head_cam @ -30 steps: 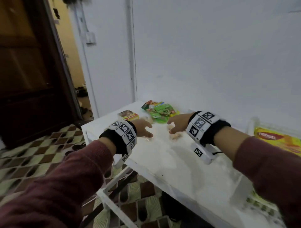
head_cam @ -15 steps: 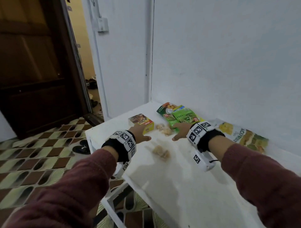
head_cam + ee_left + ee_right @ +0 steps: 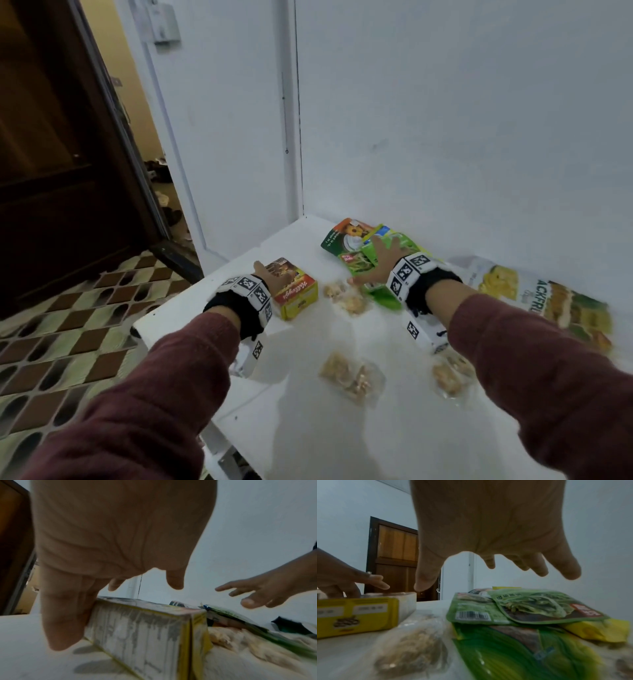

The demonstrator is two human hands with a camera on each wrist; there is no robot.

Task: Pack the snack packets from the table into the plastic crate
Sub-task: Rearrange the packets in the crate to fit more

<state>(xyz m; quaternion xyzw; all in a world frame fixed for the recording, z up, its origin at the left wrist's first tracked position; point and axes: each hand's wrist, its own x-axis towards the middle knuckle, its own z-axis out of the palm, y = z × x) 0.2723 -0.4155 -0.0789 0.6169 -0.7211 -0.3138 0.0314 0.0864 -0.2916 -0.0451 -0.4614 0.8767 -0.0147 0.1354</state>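
Reaching for pickups: left hand (image 3: 274,274) straddles the yellow cereal box (image 3: 297,294), unclosed; right hand (image 3: 378,263), fingers spread, hovers over green packets (image 3: 356,263) at one o'clock. Next, probably, closing both grasps.

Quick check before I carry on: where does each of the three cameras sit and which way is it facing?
Head: worn on the head, looking down at the white table; both sleeves and wrists show.
Left wrist: under the left hand, facing along it at the yellow box.
Right wrist: under the right hand, facing the green packets.
Shared: both wrist views show the yellow box and the opposite hand.
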